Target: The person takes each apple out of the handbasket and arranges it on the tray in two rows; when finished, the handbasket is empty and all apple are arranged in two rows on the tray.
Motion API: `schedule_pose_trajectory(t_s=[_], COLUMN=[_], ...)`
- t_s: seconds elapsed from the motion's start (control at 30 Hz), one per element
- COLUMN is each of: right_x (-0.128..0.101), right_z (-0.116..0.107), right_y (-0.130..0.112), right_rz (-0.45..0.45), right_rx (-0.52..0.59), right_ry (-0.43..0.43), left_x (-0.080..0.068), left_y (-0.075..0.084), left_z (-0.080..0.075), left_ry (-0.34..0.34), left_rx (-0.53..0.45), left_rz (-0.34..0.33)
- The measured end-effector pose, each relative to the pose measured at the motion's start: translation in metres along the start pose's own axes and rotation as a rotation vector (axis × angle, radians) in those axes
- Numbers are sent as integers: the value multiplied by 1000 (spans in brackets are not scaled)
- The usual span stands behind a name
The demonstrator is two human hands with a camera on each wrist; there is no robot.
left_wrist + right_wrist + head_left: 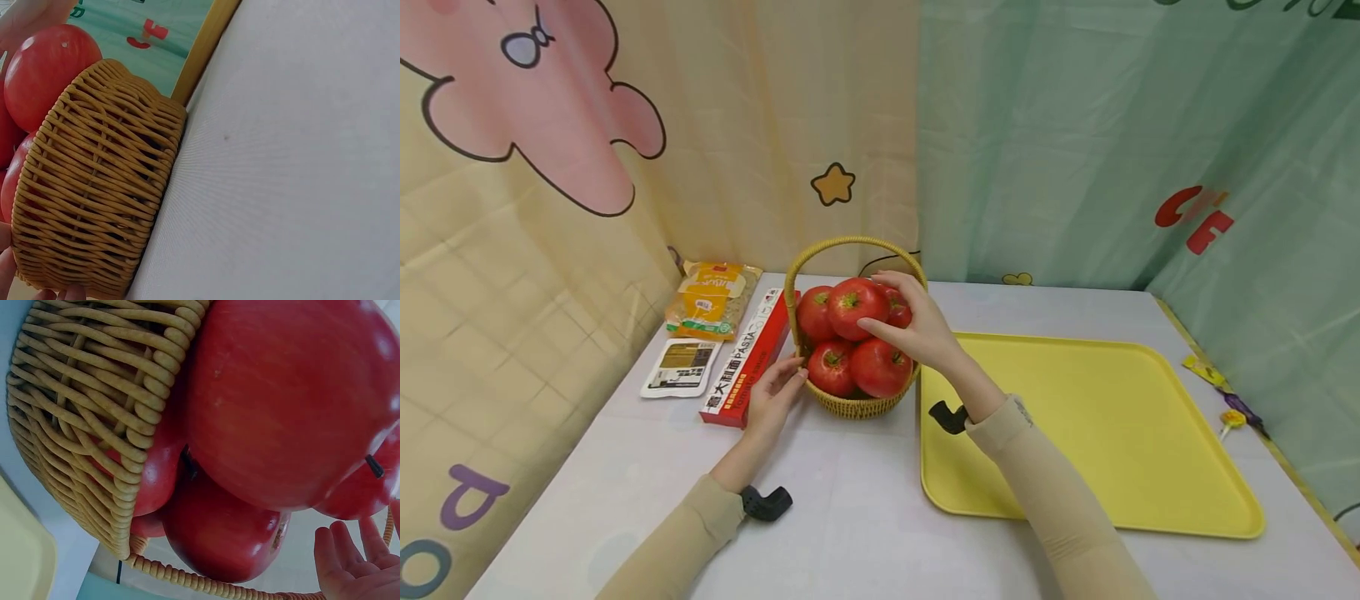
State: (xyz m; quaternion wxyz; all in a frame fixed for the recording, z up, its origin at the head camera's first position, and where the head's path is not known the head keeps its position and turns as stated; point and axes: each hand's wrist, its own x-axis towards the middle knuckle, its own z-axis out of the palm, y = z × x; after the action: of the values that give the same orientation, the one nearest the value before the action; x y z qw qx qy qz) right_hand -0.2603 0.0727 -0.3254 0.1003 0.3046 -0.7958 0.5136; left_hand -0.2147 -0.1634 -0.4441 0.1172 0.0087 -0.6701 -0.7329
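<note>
A woven yellow basket [857, 407] with a hoop handle stands on the white table, piled with several red tomatoes. My right hand [872, 300] reaches over the pile, thumb and fingers curled round the top tomato [848, 304]. My left hand [793, 371] rests with straight fingers against the basket's left side. The left wrist view shows the basket wall [94, 187], a tomato [50, 69] above it and my fingertips [9, 272] at its base. In the right wrist view, a big tomato [294, 400] fills the frame over the basket rim [81, 412], with my fingers [350, 562] beside it.
A yellow tray [1112, 417] lies just right of the basket. To the left lie a red pasta box [752, 358], a bag of pasta [711, 300] and a white packet [681, 367]. A lollipop [1228, 417] sits at the table's right edge. Curtains close off the back and sides.
</note>
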Motion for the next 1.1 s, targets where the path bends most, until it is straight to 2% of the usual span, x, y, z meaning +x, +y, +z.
schedule_pose_trajectory(t_s=[0.33,1.1], right_x=[5,12], right_z=[4,17], right_y=[7,13], right_rz=[24,16], right_rx=[-5,-7], right_ry=[6,-9], left_x=[1,0], left_y=[-2,-3], left_z=[0,-1], left_ry=[11,12], left_rx=[4,-28], left_rz=[-6,8])
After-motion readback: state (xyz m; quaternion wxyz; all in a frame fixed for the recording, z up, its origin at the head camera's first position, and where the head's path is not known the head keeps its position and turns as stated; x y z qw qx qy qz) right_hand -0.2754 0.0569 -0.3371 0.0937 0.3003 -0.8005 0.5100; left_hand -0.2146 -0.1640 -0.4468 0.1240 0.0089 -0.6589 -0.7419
